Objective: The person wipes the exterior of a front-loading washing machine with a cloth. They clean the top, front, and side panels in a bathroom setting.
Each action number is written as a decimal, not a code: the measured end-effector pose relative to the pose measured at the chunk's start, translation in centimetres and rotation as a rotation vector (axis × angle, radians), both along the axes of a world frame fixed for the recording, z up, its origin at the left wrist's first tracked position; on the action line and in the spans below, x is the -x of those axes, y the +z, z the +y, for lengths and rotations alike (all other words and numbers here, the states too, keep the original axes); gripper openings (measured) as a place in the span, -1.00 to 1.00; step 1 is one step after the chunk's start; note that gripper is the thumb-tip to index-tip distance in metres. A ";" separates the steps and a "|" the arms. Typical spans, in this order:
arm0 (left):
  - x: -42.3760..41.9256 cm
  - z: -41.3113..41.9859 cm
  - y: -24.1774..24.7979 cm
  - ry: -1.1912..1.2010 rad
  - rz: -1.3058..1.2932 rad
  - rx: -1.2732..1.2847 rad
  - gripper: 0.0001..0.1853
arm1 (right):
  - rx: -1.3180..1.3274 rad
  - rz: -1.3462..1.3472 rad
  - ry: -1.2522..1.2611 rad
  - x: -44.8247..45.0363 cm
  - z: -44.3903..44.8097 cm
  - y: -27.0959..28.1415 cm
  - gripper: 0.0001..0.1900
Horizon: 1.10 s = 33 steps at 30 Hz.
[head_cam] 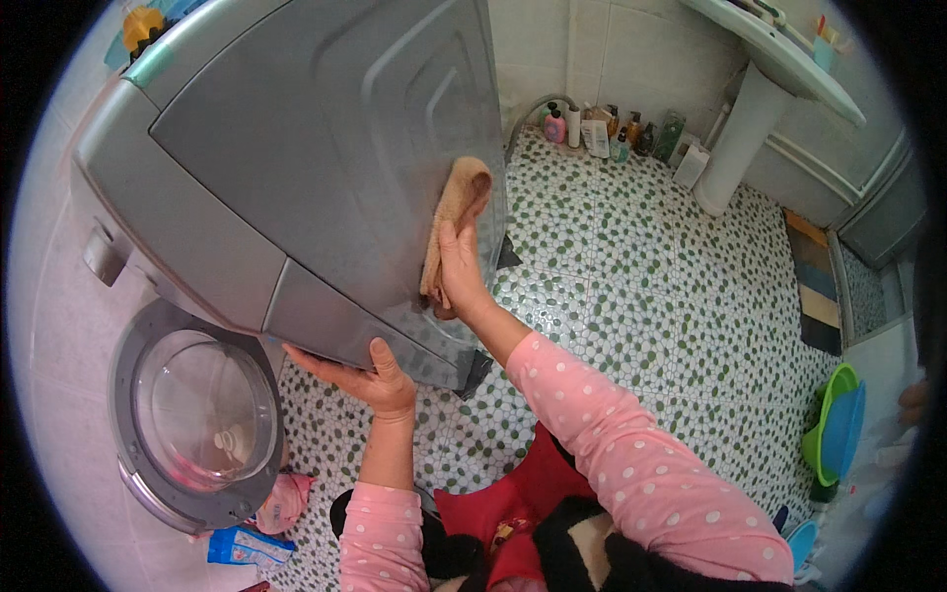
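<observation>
A grey front-loading washing machine (325,148) stands before me, its side panel facing me. My right hand (462,270) presses a folded tan cloth (460,200) flat against the lower part of that panel. My left hand (370,374) rests against the machine's front edge, fingers spread and thumb up, with no object held in it. The round glass door (211,411) hangs open at the left, below my left hand's level in the picture. Dark pieces of material (473,374) lie at the machine's bottom corners.
Bottles (555,127) line the far wall beside a pedestal sink (743,140). A striped mat (814,281) lies by the doorway at right. Green and blue basins (817,429) lean at the right wall. A blue packet (250,547) and pink bag (285,503) lie beneath the door.
</observation>
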<state>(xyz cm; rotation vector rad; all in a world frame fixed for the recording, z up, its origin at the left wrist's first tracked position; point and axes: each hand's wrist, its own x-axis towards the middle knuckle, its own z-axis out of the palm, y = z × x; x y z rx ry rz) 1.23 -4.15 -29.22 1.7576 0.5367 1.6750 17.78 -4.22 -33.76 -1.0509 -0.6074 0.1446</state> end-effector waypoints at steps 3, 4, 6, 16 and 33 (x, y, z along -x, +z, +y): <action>0.6 0.4 -0.1 0.044 0.010 -0.016 0.13 | 0.025 -0.163 0.039 2.6 -1.1 5.7 -0.24; 0.6 0.5 -0.3 0.061 0.025 -0.025 0.13 | 0.017 -0.261 0.020 3.3 -1.8 7.2 -0.24; 0.6 0.7 -0.8 0.092 0.056 -0.048 0.13 | 0.018 -0.433 -0.031 4.1 -2.2 7.6 -0.23; 0.3 0.3 -0.4 0.055 0.049 -0.056 -0.04 | 0.046 -0.140 0.004 1.2 -0.8 -0.1 -0.19; 0.1 -0.1 -0.3 0.119 0.065 -0.030 0.02 | -0.013 -0.865 -0.068 5.0 -3.7 7.2 -0.17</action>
